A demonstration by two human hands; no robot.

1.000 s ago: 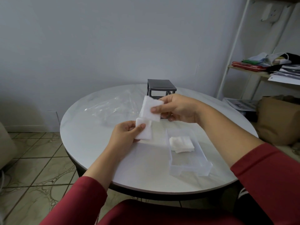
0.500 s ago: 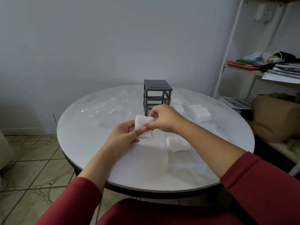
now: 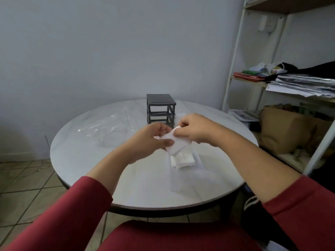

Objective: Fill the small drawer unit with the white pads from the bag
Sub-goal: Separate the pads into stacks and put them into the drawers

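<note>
Loading step: left hand and right hand both pinch a white pad, clear drawer just beneath fingers; next move likely needs lowering it flat inside.

A round white table top with faint marble veining and a dark rim is seen standing before a plain pale grey wall. Beneath it, a floor of beige glazed tiles with dark grout lines is laid. To the right, a tall white metal shelving frame with wooden boards is set against the wall. On its middle board, a thick untidy stack of printed papers is piled, with a flat red packet placed just beside it. Lower down, a crumpled brown paper bag is kept. A white wall socket is mounted behind the frame.
</note>
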